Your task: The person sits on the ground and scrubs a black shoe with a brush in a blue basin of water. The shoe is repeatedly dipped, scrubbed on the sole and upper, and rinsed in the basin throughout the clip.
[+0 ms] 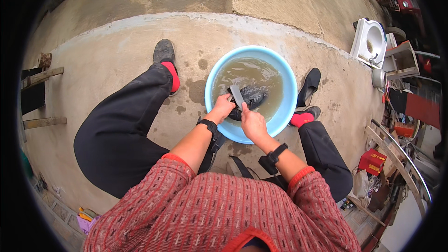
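Observation:
A light blue plastic basin of murky brown water stands on the floor between my legs. My left hand is over its near left side, fingers closed on a dark wet item, perhaps a shoe; its shape is mostly hidden. In my right hand is a grey flat tool, which looks like a brush. Its underside is out of sight. Just beyond it, a black item lies partly under the water. I cannot tell whether both dark parts are one piece.
Right of the basin lies a black slip-on shoe, close to my foot. Another shoe is partly visible below the basin. Wooden legs stick in from the left. A white washbasin, a metal kettle and a red box stand at right.

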{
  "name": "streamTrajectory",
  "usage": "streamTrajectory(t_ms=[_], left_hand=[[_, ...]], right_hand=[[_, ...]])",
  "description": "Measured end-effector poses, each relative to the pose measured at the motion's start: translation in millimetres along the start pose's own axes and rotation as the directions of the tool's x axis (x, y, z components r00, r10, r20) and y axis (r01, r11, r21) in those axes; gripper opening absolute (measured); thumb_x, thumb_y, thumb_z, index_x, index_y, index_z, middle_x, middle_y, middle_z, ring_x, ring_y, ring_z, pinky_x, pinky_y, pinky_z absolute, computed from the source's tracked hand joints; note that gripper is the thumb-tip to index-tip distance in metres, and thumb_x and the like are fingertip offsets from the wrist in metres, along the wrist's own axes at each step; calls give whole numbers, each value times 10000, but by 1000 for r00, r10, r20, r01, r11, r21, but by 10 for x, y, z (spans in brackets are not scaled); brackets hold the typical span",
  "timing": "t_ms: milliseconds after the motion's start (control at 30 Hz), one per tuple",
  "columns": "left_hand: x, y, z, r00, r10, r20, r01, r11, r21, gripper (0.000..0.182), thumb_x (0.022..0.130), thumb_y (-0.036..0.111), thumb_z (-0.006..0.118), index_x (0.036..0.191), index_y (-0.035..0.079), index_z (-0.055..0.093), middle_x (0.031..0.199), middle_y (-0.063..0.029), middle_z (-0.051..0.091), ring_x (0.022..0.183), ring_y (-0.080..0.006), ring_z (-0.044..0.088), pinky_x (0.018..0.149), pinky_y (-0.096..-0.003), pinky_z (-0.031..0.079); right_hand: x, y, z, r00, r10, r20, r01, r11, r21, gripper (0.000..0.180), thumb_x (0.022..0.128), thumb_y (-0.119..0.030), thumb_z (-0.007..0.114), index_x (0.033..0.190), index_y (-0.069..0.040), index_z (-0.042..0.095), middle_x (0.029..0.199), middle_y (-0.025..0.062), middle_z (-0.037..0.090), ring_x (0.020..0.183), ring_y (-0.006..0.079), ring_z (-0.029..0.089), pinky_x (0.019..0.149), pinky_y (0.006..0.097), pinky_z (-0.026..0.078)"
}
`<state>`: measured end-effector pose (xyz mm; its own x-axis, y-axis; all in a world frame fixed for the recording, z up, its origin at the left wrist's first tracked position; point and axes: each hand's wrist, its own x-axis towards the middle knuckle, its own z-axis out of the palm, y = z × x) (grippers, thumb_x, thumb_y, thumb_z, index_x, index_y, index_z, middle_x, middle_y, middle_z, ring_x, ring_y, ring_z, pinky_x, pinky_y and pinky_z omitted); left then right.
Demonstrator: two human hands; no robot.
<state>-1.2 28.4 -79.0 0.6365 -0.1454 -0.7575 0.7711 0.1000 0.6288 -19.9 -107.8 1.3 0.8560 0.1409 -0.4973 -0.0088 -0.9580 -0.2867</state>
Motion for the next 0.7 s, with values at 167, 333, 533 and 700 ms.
streamTrajectory(t_ms=[167,333,533,700], left_hand=[[-63,39,-6,992,122,38,-120,992,-49,453,710,-48,538,1160,-22,588,879,-87,632,740,-164,580,654,-288,461],[-27,18,-2,995,97,18,-96,995,-32,479,716,-48,522,1191,-13,573,927,-66,625,749,-135,561,663,-269,454],[11,-68,12,989,146,22,-147,987,56,485,711,-41,526,1195,-27,564,909,-72,628,750,-133,560,672,-264,454],[0,-88,6,963,268,11,-266,952,153,475,707,-18,551,1182,-20,567,936,-176,659,832,-228,637,774,-318,478]], right_hand=[[587,230,-61,974,198,-114,-210,972,-104,534,988,-321,281,775,-1,651,836,228,652,813,412,623,741,483,499],[211,41,26,998,59,0,-59,998,-32,303,906,-205,437,1115,-51,594,771,265,620,731,431,612,709,526,486],[291,101,-3,988,133,-84,-137,990,-45,314,925,-241,413,1055,-57,632,776,243,635,750,428,617,728,514,490],[557,218,-32,981,161,-108,-166,985,-48,320,944,-215,382,1034,-13,614,770,230,640,752,415,626,695,501,499]])
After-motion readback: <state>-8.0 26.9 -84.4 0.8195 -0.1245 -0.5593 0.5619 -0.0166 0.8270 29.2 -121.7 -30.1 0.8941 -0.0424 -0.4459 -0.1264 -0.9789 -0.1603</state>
